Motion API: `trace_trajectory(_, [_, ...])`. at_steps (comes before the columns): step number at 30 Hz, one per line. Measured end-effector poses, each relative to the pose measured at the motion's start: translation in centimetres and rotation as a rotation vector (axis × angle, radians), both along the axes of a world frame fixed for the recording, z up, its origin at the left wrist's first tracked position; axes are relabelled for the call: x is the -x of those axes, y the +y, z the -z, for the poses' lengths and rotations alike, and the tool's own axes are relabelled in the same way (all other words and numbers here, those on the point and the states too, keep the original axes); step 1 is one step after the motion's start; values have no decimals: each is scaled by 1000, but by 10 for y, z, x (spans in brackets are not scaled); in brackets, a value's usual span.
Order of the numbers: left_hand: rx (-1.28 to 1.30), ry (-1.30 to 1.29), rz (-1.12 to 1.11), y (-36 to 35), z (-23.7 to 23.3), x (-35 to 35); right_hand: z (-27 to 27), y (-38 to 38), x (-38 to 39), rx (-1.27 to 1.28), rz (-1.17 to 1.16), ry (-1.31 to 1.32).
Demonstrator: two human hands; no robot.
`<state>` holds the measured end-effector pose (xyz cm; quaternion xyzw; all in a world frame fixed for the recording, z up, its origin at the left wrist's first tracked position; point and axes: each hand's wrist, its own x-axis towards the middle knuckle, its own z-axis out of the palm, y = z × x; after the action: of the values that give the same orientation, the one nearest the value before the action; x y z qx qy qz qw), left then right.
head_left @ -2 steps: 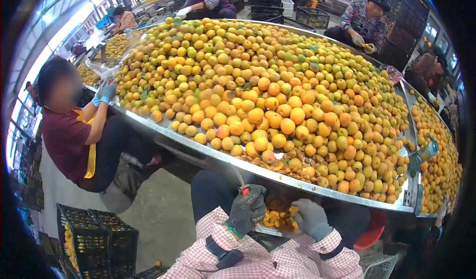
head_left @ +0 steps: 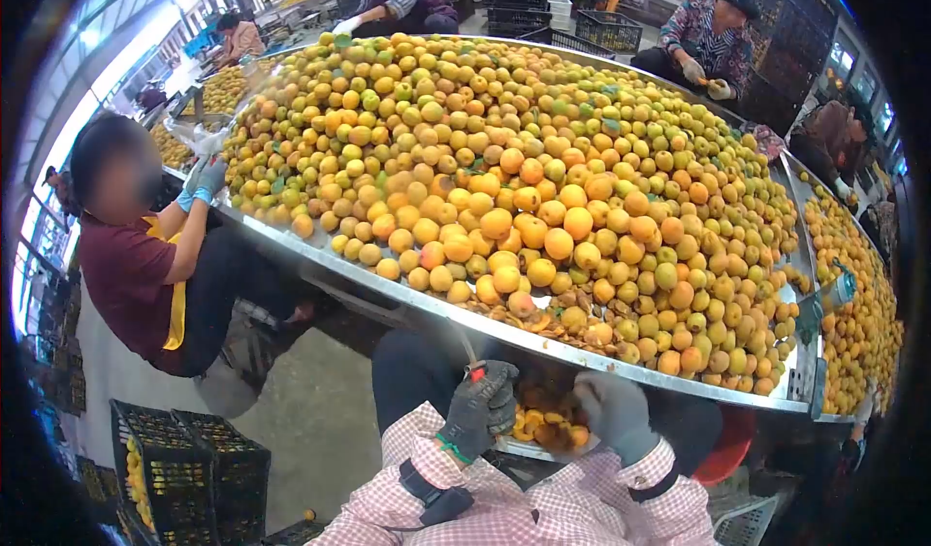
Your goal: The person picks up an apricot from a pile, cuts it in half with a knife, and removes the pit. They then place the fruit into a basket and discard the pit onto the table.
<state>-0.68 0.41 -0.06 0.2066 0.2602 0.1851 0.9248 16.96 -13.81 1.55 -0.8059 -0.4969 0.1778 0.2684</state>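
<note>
My left hand (head_left: 482, 410), in a dark grey glove, is closed round a small knife with a red handle (head_left: 476, 374); its thin blade points up toward the table edge. My right hand (head_left: 618, 412), in a lighter grey glove, is beside a container of cut apricot pieces (head_left: 535, 424) in front of my lap. Motion smears its fingers, so I cannot make out whether they hold anything. Just beyond both hands rises a big heap of whole apricots (head_left: 543, 207) on a metal-edged table (head_left: 485, 337). Torn brownish fruit scraps (head_left: 543, 323) lie near its front edge.
A co-worker (head_left: 136, 255) in a maroon top sits at the left; another person (head_left: 713, 42) handles fruit at the back right. Black crates (head_left: 194, 468) stand on the floor at lower left. A red basin (head_left: 727, 446) and a pale basket (head_left: 747, 522) are at lower right.
My right hand has lifted slightly from the cut pieces and is now blurred. My left hand keeps its hold on the knife. The whole view has shifted slightly.
</note>
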Motion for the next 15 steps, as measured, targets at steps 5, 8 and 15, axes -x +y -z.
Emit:
trace_trajectory(5, [45,68,-9,-28,3,-14,-21,59,-65,-201,-103,-387])
trace_trajectory(8, [-7,76,-37,-19,5,-9,-3,109,-76,392,-193,-489])
trace_trajectory(15, [62,-140,59,-19,57,-2,33,89,-95,-67,-29,-417])
